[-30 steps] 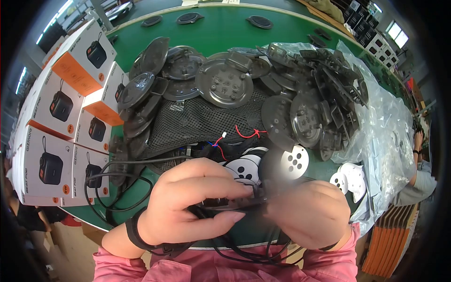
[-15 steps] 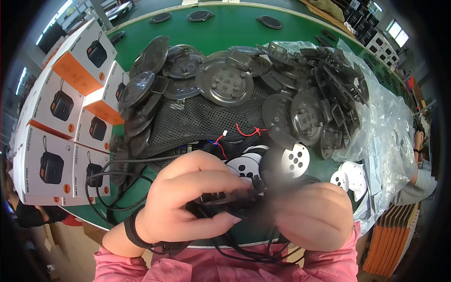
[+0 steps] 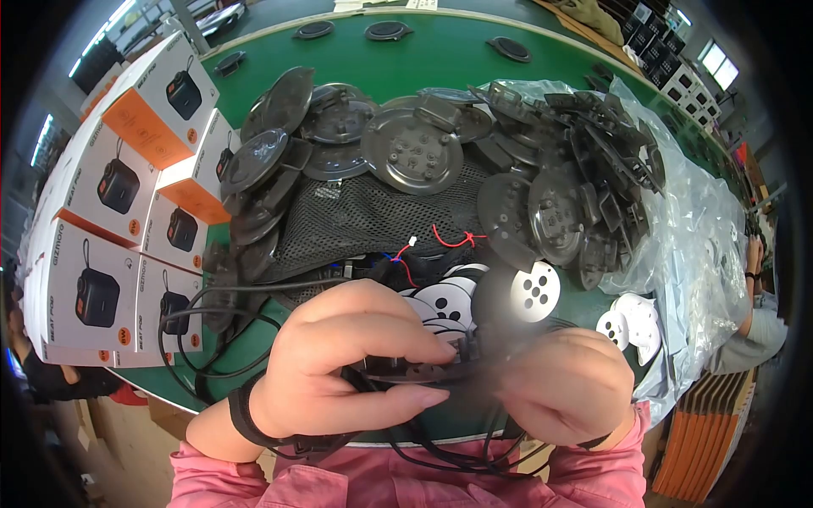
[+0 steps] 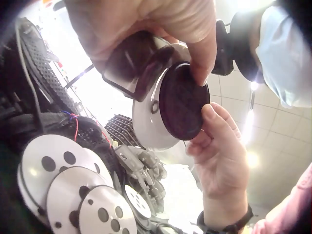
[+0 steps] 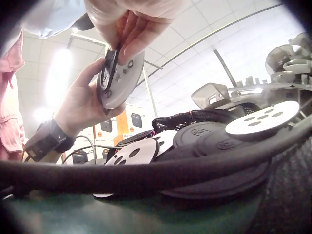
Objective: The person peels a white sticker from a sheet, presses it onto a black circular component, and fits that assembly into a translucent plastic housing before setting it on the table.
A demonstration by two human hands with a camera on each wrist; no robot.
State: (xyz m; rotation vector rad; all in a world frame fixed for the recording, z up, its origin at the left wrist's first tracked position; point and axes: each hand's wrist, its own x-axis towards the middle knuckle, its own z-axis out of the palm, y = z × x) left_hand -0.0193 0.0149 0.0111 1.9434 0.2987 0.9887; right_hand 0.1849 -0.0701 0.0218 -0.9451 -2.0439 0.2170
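Note:
In the head view the left hand (image 3: 347,364) grips a dark round part (image 3: 406,369) between thumb and fingers. In the left wrist view this part is a translucent disc (image 4: 146,124) with a boxy bracket, and a black round piece (image 4: 183,102) lies against its face. The right hand (image 4: 222,156) pinches the black piece's edge with thumb and fingers. Seen from the right wrist, the right hand (image 5: 134,24) is above the disc (image 5: 124,80), its fingertips at the edge, while the left hand (image 5: 80,100) supports it from the side. Blur hides the right fingertips in the head view.
Dark translucent discs (image 3: 411,151) are piled over a black mesh bag (image 3: 364,220). White discs with black dots (image 3: 445,303) lie beyond the hands. Boxes (image 3: 93,288) are stacked left, plastic wrap (image 3: 694,254) lies right, and black cables (image 3: 224,372) loop near the left wrist.
The held part has tilted a little between the hands, both of which keep nearly the same place. Several round parts on the green surface at the back have shifted right.

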